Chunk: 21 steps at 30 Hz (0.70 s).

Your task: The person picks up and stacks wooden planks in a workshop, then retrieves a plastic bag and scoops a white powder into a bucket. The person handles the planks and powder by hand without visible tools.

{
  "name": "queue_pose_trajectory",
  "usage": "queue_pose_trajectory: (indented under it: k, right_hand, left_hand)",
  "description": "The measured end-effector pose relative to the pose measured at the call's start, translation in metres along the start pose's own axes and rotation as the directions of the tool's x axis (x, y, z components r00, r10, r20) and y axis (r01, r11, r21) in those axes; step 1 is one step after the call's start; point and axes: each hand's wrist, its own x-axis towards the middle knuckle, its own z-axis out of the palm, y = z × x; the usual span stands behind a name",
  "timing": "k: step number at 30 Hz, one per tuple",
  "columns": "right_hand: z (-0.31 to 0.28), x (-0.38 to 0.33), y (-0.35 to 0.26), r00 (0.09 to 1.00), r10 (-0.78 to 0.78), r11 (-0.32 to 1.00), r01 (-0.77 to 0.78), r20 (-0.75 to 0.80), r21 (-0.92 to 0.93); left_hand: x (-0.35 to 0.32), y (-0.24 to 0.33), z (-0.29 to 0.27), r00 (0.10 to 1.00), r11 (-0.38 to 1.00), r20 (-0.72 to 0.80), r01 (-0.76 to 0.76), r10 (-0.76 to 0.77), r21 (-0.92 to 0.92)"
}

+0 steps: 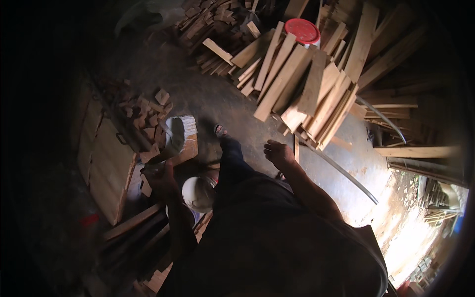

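My left hand [161, 177] is at the left, with its fingers curled round something dark that I cannot make out. Just beyond it is a box-like brown thing [188, 148] with a white upper edge and a curved grey hollow. Whether the hand touches this is unclear. Below and to the right of that hand stands a white bucket [198, 194]. My right hand [280, 154] hangs in front of my body, its fingers loosely curled, and no object shows in it. The nearest thing to it is a stack of sawn planks [284, 81].
A red-lidded bucket [302, 32] sits among the planks. A pale wooden panel or chest [106, 166] stands at the left, beside a heap of wood offcuts [147, 119]. A curved metal pipe [346, 174] projects over the floor at the right. Bright light falls on the ground [403, 232].
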Motion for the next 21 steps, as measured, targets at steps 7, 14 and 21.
queue_pose_trajectory:
  k: [7,14,21]
  right_hand:
    - [0.028,0.116,-0.002,0.942,-0.176,0.98,0.141,-0.285,-0.138]
    - [0.128,0.188,-0.017,0.922,-0.237,0.819,0.02,-0.306,-0.574]
    - [0.202,0.251,-0.033,0.934,-0.328,0.574,0.077,-0.143,-0.815]
  left_hand:
    - [0.215,-0.069,0.024,0.98,0.964,0.056,-0.198,0.19,0.179]
    - [0.389,-0.046,0.043,0.982,0.968,0.005,-0.188,0.19,0.168]
    - [0.479,-0.056,0.106,0.996,0.995,-0.07,-0.053,0.059,0.088]
